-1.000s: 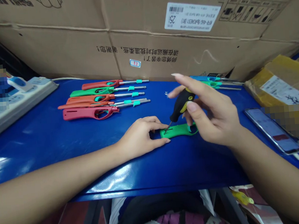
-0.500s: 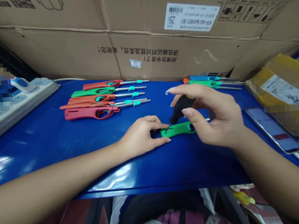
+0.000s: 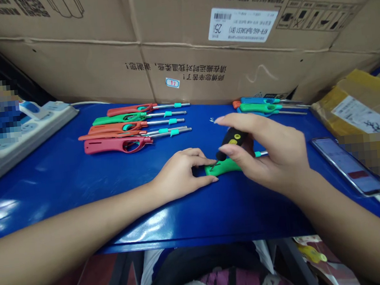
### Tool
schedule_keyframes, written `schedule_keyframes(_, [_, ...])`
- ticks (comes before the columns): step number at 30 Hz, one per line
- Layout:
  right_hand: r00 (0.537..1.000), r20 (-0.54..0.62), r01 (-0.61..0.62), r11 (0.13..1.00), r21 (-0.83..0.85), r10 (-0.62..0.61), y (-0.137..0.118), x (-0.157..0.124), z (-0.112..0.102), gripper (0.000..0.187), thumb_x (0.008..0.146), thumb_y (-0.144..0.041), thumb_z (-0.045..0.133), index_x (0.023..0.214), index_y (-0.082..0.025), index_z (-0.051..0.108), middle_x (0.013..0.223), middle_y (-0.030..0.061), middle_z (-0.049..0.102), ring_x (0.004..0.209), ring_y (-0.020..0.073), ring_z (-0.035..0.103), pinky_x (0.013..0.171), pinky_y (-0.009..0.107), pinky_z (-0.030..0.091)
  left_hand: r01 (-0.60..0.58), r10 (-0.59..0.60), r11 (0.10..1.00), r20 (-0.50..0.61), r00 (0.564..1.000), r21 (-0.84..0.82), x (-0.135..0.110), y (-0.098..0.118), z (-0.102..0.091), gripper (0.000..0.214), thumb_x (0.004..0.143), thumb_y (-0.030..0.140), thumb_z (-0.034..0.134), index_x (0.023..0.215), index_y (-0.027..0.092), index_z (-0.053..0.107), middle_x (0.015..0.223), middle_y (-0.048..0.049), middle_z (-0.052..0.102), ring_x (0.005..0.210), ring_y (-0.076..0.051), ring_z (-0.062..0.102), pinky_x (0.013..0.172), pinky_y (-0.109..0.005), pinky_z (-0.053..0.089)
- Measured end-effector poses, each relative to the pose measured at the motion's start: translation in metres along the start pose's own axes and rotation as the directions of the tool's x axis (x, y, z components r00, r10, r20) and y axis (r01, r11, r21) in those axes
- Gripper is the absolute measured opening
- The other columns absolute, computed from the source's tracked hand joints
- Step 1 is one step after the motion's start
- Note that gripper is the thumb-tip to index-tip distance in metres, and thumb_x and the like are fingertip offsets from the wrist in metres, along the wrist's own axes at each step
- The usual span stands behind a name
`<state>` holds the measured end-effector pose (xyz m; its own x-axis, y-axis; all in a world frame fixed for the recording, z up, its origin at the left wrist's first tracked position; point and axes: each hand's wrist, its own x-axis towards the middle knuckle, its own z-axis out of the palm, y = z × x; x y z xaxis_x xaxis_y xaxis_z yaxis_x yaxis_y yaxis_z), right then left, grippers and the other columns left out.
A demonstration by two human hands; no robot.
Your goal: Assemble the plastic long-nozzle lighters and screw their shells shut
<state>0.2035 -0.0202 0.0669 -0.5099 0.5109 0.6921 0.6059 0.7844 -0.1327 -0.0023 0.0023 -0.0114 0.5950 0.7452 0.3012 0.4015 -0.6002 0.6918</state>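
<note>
A green long-necked lighter [image 3: 227,166] lies flat on the blue table, its metal nozzle pointing right. My left hand [image 3: 182,172] grips the lighter's left end between thumb and fingers. Above it, my right hand [image 3: 270,144] is closed around the black handle of a screwdriver [image 3: 231,141] with yellow marks. The screwdriver slants down to the left, its tip at the lighter's handle near my left fingertips. Part of the lighter is hidden behind my right thumb. A few small screws [image 3: 211,120] lie on the table just beyond my right fingertips.
Several red, orange and green lighters [image 3: 118,144] lie in a row at back left. More blue and green lighters [image 3: 262,107] are at back right. A power strip [image 3: 25,130] stands left; a phone [image 3: 348,164] and taped parcel [image 3: 361,118] right. A large carton [image 3: 181,41] walls the back.
My right hand has turned the screwdriver handle, so its yellow marks now show. The hand sits slightly lower. My left hand keeps its hold on the green lighter.
</note>
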Motion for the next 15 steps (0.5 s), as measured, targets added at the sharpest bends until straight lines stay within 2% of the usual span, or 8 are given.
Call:
schedule_keyframes(2, [0.997,0.069,-0.049,0.996,0.078,0.043,0.0010,-0.0017,-0.0005,0.041,0.101,-0.022,0.049,0.142,-0.024,0.049,0.127,0.0069,0.069,0.097,0.0196,0.071,0.080,0.032,0.060,-0.002,0.002,1.000,-0.006,1.000,-0.018,-0.0002,0.0002,0.0000,0.034,0.080,0.033,0.082,0.111,0.018,0.078,0.095,-0.0044,0.071,0.088,-0.020,0.067,0.081,-0.033,0.053])
schedule_keyframes(4, [0.991,0.105,-0.093,0.983,0.156,0.078,0.0023,-0.0027,-0.0004,0.043,0.100,-0.020,0.048,0.143,-0.025,0.047,0.127,0.0068,0.068,0.095,0.0190,0.071,0.075,0.032,0.060,-0.002,0.002,1.000,-0.009,1.000,-0.019,-0.0005,-0.0002,0.0005,0.034,0.080,0.033,0.082,0.111,0.019,0.078,0.093,-0.0036,0.070,0.086,-0.019,0.067,0.080,-0.032,0.053])
schedule_keyframes(9, [0.994,-0.018,-0.108,0.991,0.077,0.110,0.0050,-0.0016,0.0044,0.026,0.092,-0.024,0.067,0.117,-0.025,0.063,0.102,0.0022,0.071,0.075,0.0158,0.067,0.062,0.029,0.058,0.000,0.000,1.000,-0.021,1.000,-0.006,-0.0011,-0.0029,0.0027,0.036,0.079,0.035,0.083,0.112,0.021,0.078,0.097,-0.0050,0.072,0.089,-0.020,0.068,0.081,-0.033,0.054])
schedule_keyframes(12, [0.994,-0.096,-0.056,0.998,0.032,0.059,0.0069,-0.0005,0.0058,0.024,0.085,-0.027,0.077,0.105,-0.022,0.064,0.095,0.0016,0.072,0.078,0.0162,0.068,0.070,0.029,0.059,0.004,-0.004,1.000,-0.024,1.000,-0.004,-0.0010,-0.0030,0.0030,0.037,0.078,0.034,0.084,0.112,0.021,0.078,0.097,-0.0051,0.073,0.091,-0.021,0.069,0.084,-0.035,0.054])
schedule_keyframes(13, [0.995,-0.093,-0.037,0.999,0.028,0.039,0.0074,-0.0004,0.0053,0.024,0.087,-0.027,0.076,0.107,-0.021,0.064,0.097,0.0025,0.073,0.083,0.0173,0.069,0.074,0.029,0.060,0.004,-0.004,1.000,-0.024,1.000,-0.007,-0.0008,-0.0023,0.0027,0.037,0.078,0.034,0.084,0.112,0.021,0.078,0.096,-0.0049,0.072,0.090,-0.021,0.068,0.084,-0.035,0.054])
schedule_keyframes(15, [0.999,-0.022,-0.025,0.998,0.060,0.026,0.0078,-0.0004,0.0026,0.027,0.096,-0.027,0.064,0.121,-0.021,0.061,0.110,0.0060,0.073,0.095,0.0198,0.070,0.083,0.033,0.060,0.006,-0.006,1.000,-0.018,1.000,-0.018,-0.0005,-0.0003,0.0017,0.035,0.079,0.033,0.084,0.111,0.020,0.078,0.093,-0.0043,0.071,0.088,-0.020,0.068,0.083,-0.034,0.053])
